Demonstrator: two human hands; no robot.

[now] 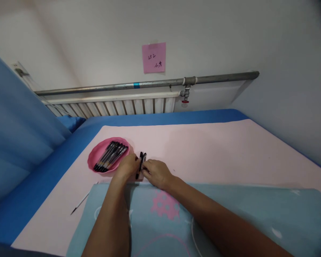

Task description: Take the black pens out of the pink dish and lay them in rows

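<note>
Black-capped pens show between my half-curled left hand and right hand (fingertips partly hidden; I cannot tell whether either grips).

The pink sheet is stretching nearly bare to the right of the right grip, leaving a wide way sideways. Just left of the left grip, the pink basket of pens is blocking low passage. Black pens are occupying the narrow gap between both grips. Farther back, beyond the sheet, the radiator and pipe are barring the way.
</note>
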